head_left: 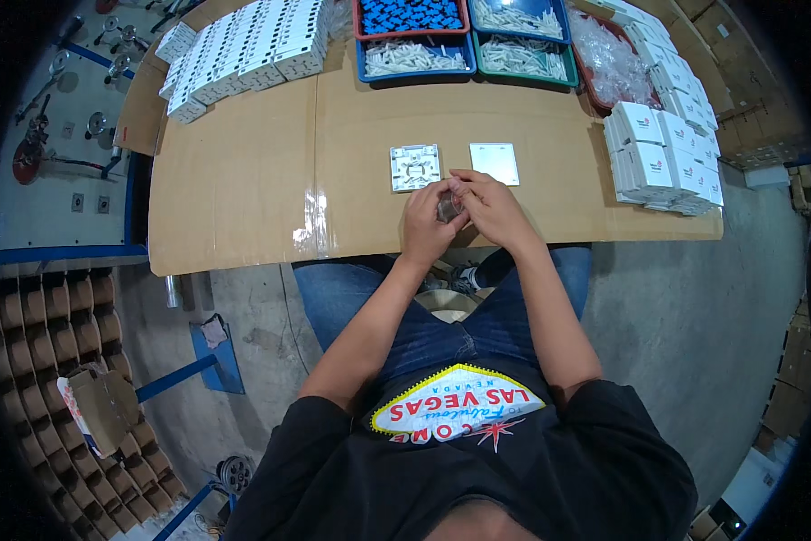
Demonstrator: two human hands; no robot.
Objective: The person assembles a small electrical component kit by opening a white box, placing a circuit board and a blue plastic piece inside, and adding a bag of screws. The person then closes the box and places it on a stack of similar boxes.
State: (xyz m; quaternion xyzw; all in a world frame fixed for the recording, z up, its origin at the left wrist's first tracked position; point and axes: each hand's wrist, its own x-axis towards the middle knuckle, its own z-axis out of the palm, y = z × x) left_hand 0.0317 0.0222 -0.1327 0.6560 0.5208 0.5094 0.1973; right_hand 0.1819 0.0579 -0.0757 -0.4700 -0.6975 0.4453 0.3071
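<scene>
My left hand (426,221) and my right hand (488,206) meet over the near edge of the cardboard-covered table (243,180). Between their fingers is a small clear plastic bag (449,206), gripped from both sides. Just beyond the hands lie two white square parts: a wall-plate base (414,168) with its ribbed inside up, and a flat white cover plate (494,163) to its right. Neither hand touches them.
Blue, red and green bins (464,36) of small white and blue parts stand at the table's far edge. Stacks of small white boxes (243,50) fill the far left and more white boxes (662,153) the right side. A tray of clear bags (613,59) is far right.
</scene>
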